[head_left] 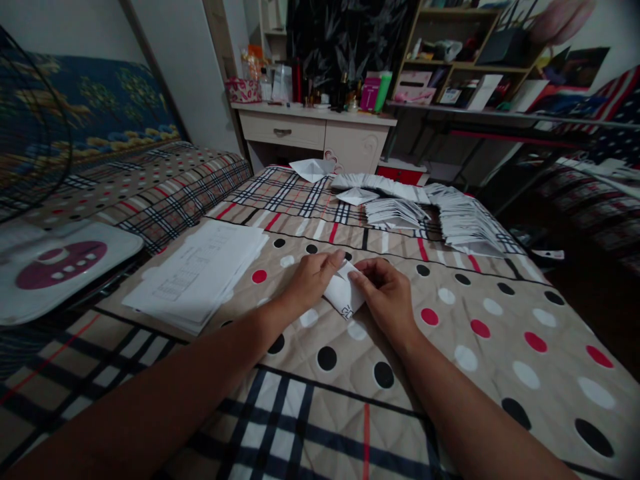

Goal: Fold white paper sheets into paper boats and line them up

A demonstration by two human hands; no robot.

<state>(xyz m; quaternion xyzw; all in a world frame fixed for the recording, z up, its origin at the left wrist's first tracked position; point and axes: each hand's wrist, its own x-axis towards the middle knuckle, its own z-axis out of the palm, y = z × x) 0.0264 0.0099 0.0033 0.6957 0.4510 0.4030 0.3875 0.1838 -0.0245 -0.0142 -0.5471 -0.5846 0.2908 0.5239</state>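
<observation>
Both hands grip a small folded sheet of white paper [343, 291] over the middle of the patterned bedspread. My left hand [316, 277] pinches its left upper edge, the thumb on top. On the opposite side my right hand [387, 290] has thumb and bent fingers closed on the paper's right edge. Dark printed marks show at the paper's lower corner. A stack of printed sheets [200, 267] lies on the bed to the left of my left hand.
Beyond my hands lie rows of folded paper pieces [467, 220], a smaller folded pile [395, 213] and a larger folded paper [313, 169]. A white board with a purple oval [65, 263] stands at the left. A dresser [310, 133] and cluttered shelves are at the back.
</observation>
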